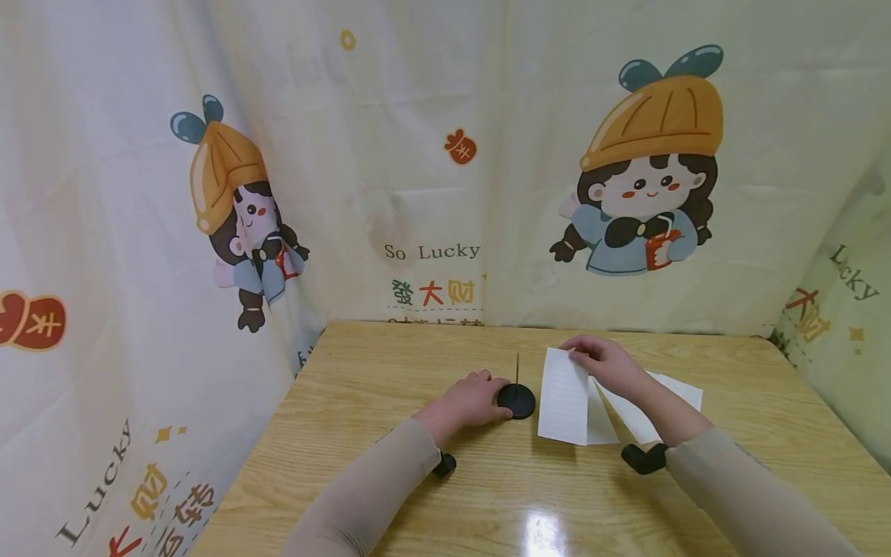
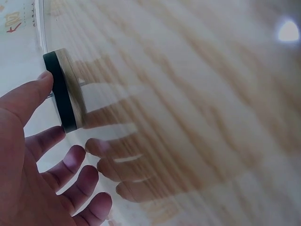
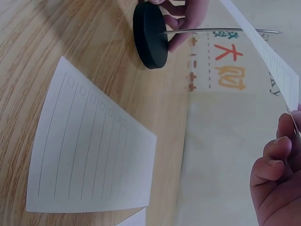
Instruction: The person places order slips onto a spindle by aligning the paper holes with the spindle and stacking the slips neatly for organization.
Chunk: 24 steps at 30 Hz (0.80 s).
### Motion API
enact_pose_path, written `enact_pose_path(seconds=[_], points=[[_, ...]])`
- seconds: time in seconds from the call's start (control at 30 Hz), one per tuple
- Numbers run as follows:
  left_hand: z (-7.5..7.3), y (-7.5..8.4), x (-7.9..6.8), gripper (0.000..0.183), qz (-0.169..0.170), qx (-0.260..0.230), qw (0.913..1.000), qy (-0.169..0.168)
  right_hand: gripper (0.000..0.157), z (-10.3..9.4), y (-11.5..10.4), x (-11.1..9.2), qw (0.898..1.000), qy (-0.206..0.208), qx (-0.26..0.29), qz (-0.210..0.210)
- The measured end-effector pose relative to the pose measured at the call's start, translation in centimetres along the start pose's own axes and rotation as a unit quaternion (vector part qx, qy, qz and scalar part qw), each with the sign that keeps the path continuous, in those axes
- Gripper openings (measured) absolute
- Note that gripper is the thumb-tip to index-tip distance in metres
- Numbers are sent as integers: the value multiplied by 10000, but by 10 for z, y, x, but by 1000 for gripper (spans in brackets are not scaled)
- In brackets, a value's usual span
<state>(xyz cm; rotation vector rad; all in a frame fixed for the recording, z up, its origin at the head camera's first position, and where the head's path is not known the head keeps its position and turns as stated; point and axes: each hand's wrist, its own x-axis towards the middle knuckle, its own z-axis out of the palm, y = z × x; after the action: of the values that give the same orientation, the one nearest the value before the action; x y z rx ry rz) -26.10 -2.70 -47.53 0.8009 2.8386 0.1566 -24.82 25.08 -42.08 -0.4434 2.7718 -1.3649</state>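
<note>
A bill spike with a round black base point(image 1: 517, 404) and a thin upright metal rod stands on the table. My left hand point(image 1: 476, 399) holds the base's edge between thumb and index finger; in the left wrist view the other fingers are spread beside the black disc point(image 2: 63, 92). To the right of the spike, my right hand point(image 1: 611, 365) pinches a lined white paper slip point(image 1: 562, 398) by its top edge, raised above the table. In the right wrist view this slip is seen nearly edge-on by the rod, apart from the base point(image 3: 150, 35).
More white slips point(image 1: 636, 414) lie on the wooden table point(image 1: 376, 371) below and right of my right hand. One lined slip point(image 3: 94, 150) shows small printed boxes. Dark wrist-worn pieces point(image 1: 643, 459) hang under the forearms. A printed curtain point(image 1: 418, 178) stands behind and at both sides.
</note>
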Motion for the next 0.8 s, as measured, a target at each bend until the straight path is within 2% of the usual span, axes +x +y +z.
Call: enact_pose_path(seconds=[0.8], points=[[-4, 2, 0, 63, -119, -43, 9998, -145, 24, 14, -19, 12, 9998, -84, 107, -141]])
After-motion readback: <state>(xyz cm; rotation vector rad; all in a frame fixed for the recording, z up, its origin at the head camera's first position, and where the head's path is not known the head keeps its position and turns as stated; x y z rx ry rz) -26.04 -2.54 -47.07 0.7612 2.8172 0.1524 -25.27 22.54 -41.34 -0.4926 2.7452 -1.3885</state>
